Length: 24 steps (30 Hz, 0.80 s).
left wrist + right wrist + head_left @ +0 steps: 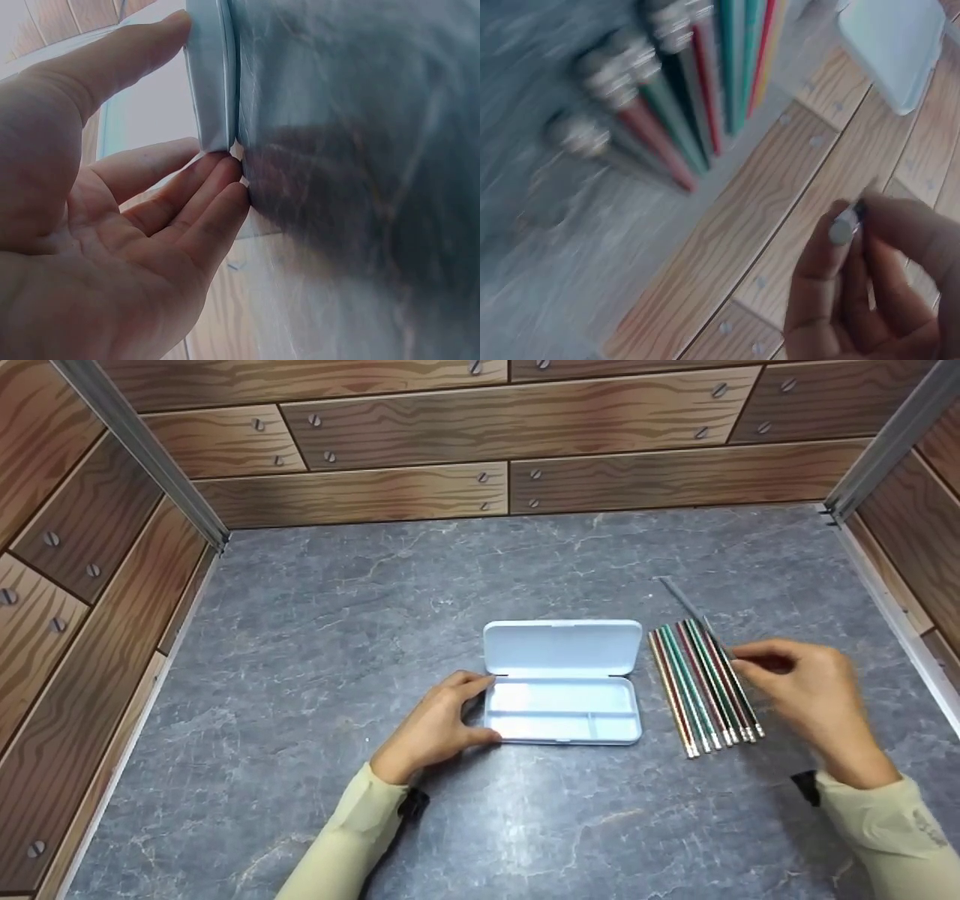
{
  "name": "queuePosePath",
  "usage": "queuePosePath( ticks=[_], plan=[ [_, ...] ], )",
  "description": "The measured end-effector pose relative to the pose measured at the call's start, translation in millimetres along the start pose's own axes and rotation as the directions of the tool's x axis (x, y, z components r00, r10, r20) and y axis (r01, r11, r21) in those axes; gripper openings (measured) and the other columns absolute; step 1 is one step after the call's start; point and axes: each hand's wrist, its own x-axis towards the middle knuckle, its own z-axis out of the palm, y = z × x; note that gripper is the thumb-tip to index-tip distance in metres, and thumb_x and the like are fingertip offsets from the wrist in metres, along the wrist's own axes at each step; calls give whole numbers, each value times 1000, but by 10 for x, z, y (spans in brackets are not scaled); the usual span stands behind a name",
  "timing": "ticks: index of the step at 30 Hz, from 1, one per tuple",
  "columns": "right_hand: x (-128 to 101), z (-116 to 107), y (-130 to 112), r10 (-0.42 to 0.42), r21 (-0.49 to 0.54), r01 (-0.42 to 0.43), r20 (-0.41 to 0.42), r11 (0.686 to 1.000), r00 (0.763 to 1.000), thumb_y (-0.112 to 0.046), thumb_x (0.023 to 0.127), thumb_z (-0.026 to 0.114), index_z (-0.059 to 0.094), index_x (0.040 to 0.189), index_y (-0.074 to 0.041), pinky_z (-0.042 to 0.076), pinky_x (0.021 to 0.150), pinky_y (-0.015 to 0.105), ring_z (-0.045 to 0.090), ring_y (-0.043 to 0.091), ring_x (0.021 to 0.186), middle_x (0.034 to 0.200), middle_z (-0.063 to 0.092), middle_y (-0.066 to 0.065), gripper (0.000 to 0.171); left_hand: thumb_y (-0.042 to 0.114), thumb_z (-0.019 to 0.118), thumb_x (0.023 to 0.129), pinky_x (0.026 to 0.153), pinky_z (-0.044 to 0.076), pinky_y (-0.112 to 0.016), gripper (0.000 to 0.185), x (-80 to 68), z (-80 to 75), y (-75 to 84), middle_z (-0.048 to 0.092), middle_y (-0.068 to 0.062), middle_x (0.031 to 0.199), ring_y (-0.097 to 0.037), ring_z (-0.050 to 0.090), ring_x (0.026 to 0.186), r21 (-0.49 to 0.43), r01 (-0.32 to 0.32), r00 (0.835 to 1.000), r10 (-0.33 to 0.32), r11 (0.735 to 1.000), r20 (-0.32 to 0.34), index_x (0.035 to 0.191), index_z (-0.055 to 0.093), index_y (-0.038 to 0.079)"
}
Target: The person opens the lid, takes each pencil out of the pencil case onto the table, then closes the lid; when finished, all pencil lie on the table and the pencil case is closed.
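Note:
A light blue pencil case (562, 729) stands on the table with its lid (562, 649) raised, and its divided compartments are bare. My left hand (435, 720) grips the case's left end, thumb at the front corner and fingers toward the back; the left wrist view shows thumb and fingers on opposite sides of the case end. To the right, my right hand (814, 686) pinches a grey pencil (681, 598) above a row of pencils (697, 682). In the right wrist view the held pencil's eraser end (841, 231) pokes out between thumb and fingers.
The row of red, green, teal and gold pencils lies side by side, eraser ends toward me, just right of the case. Wood-patterned walls (397, 431) enclose the grey marbled table (337, 585) at the back and sides, with metal posts at the corners.

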Motion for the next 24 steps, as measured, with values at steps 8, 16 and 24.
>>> queuePosePath(
  ticks=[8,16,24],
  plan=[
    [-91,39,264,27,-149,-32,-35,988,999,-11,85,77,79,102,-3,49,64,49,70,44,77,90,77,22,19,33,88,80,116,46,-38,83,-3,-5,-10,60,-5,138,-20,57,130,-12,-14,1000,14,1000,3,150,51,8],
    [-97,85,327,54,-185,-42,61,982,997,-10,85,75,79,97,-1,48,64,56,69,46,77,87,77,21,15,34,88,79,117,44,-38,84,-3,-4,1,60,-4,139,-21,57,131,-4,-1,1000,1,1000,3,150,52,7],
    [-83,139,397,52,-192,-36,78,981,996,-11,83,76,80,93,-2,48,61,49,68,39,73,85,77,19,14,34,88,80,117,44,-39,84,-9,-7,10,60,-5,139,-22,56,132,-4,-4,1000,4,1000,5,150,51,8]
  ],
)
